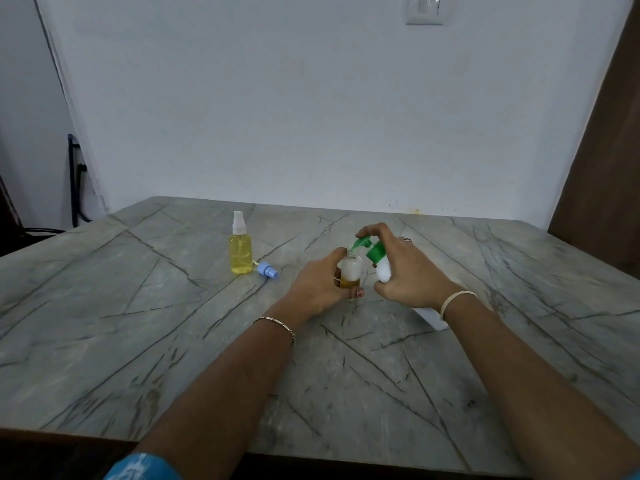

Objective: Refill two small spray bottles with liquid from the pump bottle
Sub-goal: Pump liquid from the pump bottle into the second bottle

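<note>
Head view: I see the marble table (145, 341). My right hand (408, 275) grips the tilted pump bottle (382, 270), its green nozzle over the open small bottle (350, 271) clasped upright in my left hand (317, 289). Left of them stands the filled spray bottle (240, 249), a blue spray cap (268, 270) lying beside it.

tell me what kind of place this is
Probably a room in a home: a marble-patterned table pushed against a plain painted wall, a wall switch plate above, a wooden door at right.
</note>
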Tool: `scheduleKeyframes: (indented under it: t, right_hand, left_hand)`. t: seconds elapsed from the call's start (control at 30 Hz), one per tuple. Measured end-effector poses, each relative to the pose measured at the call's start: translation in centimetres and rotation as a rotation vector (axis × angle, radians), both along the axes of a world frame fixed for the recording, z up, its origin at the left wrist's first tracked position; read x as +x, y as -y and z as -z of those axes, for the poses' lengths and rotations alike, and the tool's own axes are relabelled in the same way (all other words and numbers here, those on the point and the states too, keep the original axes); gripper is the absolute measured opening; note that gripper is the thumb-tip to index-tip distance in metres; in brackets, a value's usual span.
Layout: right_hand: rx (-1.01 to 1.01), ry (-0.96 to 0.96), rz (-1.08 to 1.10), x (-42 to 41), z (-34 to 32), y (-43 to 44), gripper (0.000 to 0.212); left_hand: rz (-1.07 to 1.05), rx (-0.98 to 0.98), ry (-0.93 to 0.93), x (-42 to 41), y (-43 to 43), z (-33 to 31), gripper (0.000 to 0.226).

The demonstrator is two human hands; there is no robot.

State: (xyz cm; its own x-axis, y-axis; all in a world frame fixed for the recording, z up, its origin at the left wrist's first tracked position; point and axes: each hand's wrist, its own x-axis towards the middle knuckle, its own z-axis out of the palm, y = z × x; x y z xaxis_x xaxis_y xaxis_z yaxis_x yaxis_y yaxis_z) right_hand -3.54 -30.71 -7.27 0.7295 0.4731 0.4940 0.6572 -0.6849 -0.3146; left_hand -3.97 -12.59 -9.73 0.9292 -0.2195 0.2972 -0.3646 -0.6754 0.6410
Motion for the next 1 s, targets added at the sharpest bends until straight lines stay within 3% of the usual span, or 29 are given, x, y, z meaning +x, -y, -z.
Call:
scheduleKeyframes:
  t: [0.2,0.47,0.63,0.77,1.0]
  right_hand:
    - [-0.096,0.029,0.054,-0.09,0.38,0.39,0.101]
    - [-0.004,0.022,0.039,0.16,0.4,-0.26,0.073]
    - [-0.048,0.036,0.062,-0.08,0.51,-0.11,0.08]
    - [-0.087,0.036,0.087,-0.15,0.43,-0.1,0.091]
    - [-0.033,0.031,0.087,0.01,0.51,-0.17,0.077]
  left_hand:
    - [-0.002,0.007,-0.025,-0.03,-0.1,-0.08,0.086]
    - [-0.001,0.005,0.005,-0.16,-0.18,-0.01,0.081]
    - [0.024,-0.063,0.023,-0.15,-0.08,0.13,0.062]
    - [-0.003,-0.028,0.018,0.03,-0.09,0.14,0.067]
    - [-0.021,0.0,0.003,-0.08,0.09,0.02,0.078]
